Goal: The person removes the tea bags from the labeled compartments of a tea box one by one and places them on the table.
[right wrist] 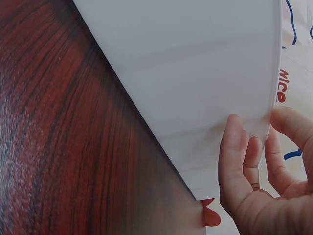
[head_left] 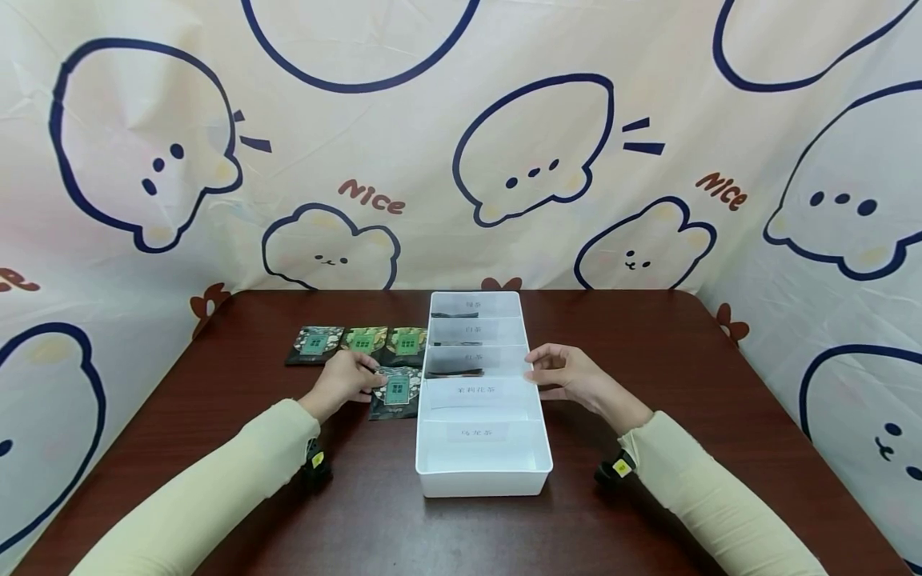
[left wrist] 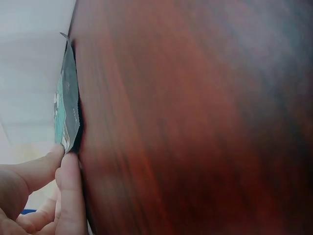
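Pinches a dark packet (head_left: 397, 406) with the left hand (head_left: 342, 382), thumb and fingertips clamped on the 9 o'clock edge, just beside the 9 o'clock wall of a white box (head_left: 484, 483). Turns the packet's green label (head_left: 397, 390) upright, with its top toward 12 o'clock and its longer sides running 12 to 6; looks nearly square in the head view, so cannot tell the packet's own long axis. Holds the white box's rim near 3 o'clock with the right hand (head_left: 576, 380), well apart from the left. Stretches, in the box's case, lengthwise from 12 to 6 on the brown table (head_left: 360, 512), with thin dark edges (head_left: 454, 373) in the three compartments nearest 12. Shows three flat packets (head_left: 364, 339) in a row, from 10 to 12 o'clock of the pinched one.
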Action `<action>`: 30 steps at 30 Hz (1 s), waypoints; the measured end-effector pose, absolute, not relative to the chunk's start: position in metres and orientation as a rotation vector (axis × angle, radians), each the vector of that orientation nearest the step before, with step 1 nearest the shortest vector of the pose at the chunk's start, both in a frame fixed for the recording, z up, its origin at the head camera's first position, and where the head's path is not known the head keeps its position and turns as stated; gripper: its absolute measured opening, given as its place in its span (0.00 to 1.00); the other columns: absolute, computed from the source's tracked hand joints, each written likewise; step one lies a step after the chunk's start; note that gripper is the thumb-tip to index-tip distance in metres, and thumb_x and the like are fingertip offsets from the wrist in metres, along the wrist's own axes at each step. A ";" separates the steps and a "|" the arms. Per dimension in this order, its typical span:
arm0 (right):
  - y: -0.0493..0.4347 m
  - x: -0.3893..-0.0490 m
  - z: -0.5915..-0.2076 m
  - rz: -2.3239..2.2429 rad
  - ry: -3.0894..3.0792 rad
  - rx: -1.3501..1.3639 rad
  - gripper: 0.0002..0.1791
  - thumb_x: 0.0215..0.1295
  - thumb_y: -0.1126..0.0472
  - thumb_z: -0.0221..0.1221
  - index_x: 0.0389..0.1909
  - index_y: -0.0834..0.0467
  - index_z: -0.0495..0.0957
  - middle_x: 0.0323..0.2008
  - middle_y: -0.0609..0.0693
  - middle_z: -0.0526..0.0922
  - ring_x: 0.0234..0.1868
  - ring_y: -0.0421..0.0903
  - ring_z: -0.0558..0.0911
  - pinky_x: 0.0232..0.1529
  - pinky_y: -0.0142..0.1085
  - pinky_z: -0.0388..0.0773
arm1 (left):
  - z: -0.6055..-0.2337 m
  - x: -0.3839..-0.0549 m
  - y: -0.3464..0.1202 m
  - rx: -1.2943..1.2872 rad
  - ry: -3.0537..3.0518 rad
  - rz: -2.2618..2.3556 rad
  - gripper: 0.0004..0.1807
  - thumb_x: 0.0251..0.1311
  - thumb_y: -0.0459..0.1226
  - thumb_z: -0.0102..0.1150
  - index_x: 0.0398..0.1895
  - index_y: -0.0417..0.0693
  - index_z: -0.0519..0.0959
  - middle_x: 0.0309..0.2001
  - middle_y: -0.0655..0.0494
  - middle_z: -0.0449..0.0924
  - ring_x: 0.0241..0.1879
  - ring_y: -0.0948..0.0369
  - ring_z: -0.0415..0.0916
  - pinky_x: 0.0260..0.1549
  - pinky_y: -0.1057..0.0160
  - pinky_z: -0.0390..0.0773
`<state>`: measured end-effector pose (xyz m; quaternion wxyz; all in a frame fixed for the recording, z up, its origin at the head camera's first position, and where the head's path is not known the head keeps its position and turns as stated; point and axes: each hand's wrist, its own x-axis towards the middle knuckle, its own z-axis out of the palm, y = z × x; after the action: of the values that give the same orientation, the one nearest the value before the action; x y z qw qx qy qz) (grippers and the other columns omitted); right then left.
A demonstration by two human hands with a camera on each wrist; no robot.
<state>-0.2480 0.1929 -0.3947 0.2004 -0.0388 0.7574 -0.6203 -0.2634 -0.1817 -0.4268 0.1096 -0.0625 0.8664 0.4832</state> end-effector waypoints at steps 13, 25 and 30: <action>0.193 -0.248 -0.394 -1.732 2.120 -0.113 0.22 0.60 0.66 0.65 0.53 0.68 0.72 0.36 0.51 0.75 0.38 0.44 0.79 0.45 0.46 0.83 | -0.427 -0.263 -0.179 -0.128 2.564 1.406 0.17 0.55 0.32 0.68 0.45 0.35 0.74 0.35 0.44 0.80 0.28 0.60 0.81 0.27 0.60 0.84; 0.194 -0.248 -0.395 -1.735 2.113 -0.117 0.24 0.58 0.64 0.67 0.54 0.67 0.72 0.37 0.51 0.75 0.38 0.45 0.79 0.44 0.46 0.83 | -0.426 -0.263 -0.178 -0.114 2.576 1.386 0.17 0.55 0.32 0.68 0.44 0.35 0.75 0.35 0.44 0.80 0.27 0.61 0.81 0.27 0.60 0.84; 0.193 -0.250 -0.396 -1.741 2.114 -0.102 0.23 0.57 0.64 0.67 0.52 0.65 0.73 0.37 0.51 0.75 0.38 0.45 0.80 0.44 0.47 0.83 | -0.425 -0.264 -0.179 -0.123 2.573 1.381 0.17 0.55 0.33 0.68 0.44 0.35 0.75 0.35 0.45 0.80 0.27 0.59 0.79 0.26 0.60 0.84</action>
<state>-0.2496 0.1929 -0.3962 0.1992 -0.0366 0.7560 -0.6224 -0.2636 -0.1791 -0.4252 0.1091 -0.0418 0.8751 0.4697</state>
